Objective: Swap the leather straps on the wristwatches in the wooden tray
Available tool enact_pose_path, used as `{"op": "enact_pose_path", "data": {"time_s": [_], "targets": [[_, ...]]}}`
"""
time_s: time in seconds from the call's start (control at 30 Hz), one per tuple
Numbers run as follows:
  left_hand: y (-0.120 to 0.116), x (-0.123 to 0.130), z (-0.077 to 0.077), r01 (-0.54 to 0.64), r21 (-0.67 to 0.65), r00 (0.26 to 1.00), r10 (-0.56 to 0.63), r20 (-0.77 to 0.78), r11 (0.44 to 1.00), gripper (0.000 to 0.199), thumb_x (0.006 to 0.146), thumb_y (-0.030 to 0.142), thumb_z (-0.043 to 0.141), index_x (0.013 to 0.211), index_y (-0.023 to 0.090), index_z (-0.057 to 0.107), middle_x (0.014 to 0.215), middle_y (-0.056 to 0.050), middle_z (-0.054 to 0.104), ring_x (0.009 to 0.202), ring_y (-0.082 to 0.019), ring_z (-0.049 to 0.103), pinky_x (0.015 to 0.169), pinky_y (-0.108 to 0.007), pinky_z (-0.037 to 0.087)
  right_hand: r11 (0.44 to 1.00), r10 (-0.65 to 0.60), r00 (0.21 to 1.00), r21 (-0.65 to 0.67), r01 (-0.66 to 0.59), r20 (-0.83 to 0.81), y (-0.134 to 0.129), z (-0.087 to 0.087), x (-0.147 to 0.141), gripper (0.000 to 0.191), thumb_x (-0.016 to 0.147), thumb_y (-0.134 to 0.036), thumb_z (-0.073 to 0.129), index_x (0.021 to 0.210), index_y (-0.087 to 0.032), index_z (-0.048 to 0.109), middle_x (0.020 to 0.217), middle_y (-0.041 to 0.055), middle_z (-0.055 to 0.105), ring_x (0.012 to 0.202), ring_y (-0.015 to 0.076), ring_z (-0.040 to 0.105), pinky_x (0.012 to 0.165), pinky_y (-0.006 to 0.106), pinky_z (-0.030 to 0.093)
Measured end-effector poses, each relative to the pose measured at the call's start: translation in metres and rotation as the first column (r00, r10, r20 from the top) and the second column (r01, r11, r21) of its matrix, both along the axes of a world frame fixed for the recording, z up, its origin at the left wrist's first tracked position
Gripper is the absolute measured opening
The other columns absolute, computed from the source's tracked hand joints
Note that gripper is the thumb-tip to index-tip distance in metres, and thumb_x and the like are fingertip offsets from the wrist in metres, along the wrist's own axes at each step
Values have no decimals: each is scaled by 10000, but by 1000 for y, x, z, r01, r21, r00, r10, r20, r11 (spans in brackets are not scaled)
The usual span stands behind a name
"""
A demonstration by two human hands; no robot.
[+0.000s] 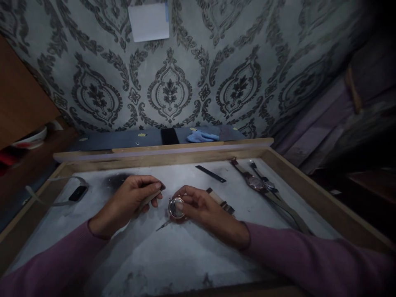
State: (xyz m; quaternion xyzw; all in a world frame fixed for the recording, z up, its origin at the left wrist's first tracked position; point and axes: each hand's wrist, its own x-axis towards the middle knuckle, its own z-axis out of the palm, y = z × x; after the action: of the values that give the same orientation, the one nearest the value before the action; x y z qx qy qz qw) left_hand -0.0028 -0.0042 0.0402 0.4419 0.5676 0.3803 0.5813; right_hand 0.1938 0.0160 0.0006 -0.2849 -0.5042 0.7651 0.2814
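Observation:
A round silver-rimmed watch case (176,207) is held by my right hand (201,206), with the thumb over its face and the fingers curled behind. To its left, my left hand (139,196) pinches a watch strap (144,203); a dark end shows at the fingertips and the rest is partly hidden. A slim pointed metal tool (163,225) sticks out below the watch case; whether it is held or lies on the surface I cannot tell. Behind my right hand lies a beige and dark strap piece (221,200), partly covered.
A wooden-rimmed tray (192,148) with a white base surrounds the work. Inside lie a dark flat strip (210,173), watches with long straps (255,182) at right, and a square-faced watch (78,193) at left. Beyond the rim are a blue cloth (201,136) and a black phone-like slab (169,136).

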Motion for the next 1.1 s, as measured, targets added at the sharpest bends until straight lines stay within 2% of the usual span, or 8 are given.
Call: {"op": "enact_pose_path", "data": {"time_s": [0.13, 0.27, 0.43, 0.67, 0.83, 1.1], "targets": [[-1, 3, 0, 11, -18, 1000, -11, 20, 1000, 271, 694, 386, 714, 759, 127, 667, 547, 20, 587, 370, -42, 380, 355, -168, 234, 999, -32, 999, 36, 32, 2, 0, -5, 0, 349, 761, -408, 734, 887, -143, 545, 775, 19, 655, 684, 102, 629, 680, 255, 511], [-2, 6, -2, 34, -9, 999, -34, 9, 999, 277, 695, 396, 709, 756, 129, 668, 526, 34, 566, 355, -35, 331, 351, -172, 218, 996, 7, 999, 89, -10, 38, -1, -7, 1, 357, 787, -449, 695, 875, -137, 544, 764, 33, 664, 638, 108, 640, 590, 235, 510], [-3, 8, -4, 93, 2, 996, -93, 9, 996, 290, 707, 414, 691, 781, 133, 683, 537, 35, 554, 372, -42, 354, 349, -173, 212, 994, 0, 1000, 109, -3, 24, 0, -10, 0, 359, 785, -459, 692, 868, -148, 534, 690, 16, 648, 594, 122, 650, 507, 219, 493], [-5, 11, -4, 89, -4, 996, -89, -26, 996, 327, 677, 412, 700, 822, 119, 681, 569, 32, 549, 386, -45, 379, 344, -170, 226, 995, 2, 999, 101, -5, 32, 0, -9, 0, 391, 773, -485, 694, 854, -142, 527, 702, 22, 661, 592, 113, 643, 519, 215, 492], [-4, 12, -3, 38, 66, 999, -37, -7, 997, 346, 649, 354, 721, 913, 141, 650, 543, 67, 513, 380, -45, 345, 350, -175, 256, 995, -3, 1000, 100, 2, 11, 0, -13, -1, 361, 790, -459, 691, 860, -146, 524, 691, 22, 660, 594, 117, 643, 517, 219, 489], [-4, 14, 0, 8, 72, 1000, -7, -12, 997, 297, 633, 338, 729, 848, 149, 647, 555, 43, 556, 419, -63, 402, 373, -176, 285, 996, -24, 1000, 89, 24, 9, -1, -12, -1, 369, 773, -454, 708, 879, -151, 525, 719, 26, 662, 617, 126, 645, 552, 237, 501]]}}
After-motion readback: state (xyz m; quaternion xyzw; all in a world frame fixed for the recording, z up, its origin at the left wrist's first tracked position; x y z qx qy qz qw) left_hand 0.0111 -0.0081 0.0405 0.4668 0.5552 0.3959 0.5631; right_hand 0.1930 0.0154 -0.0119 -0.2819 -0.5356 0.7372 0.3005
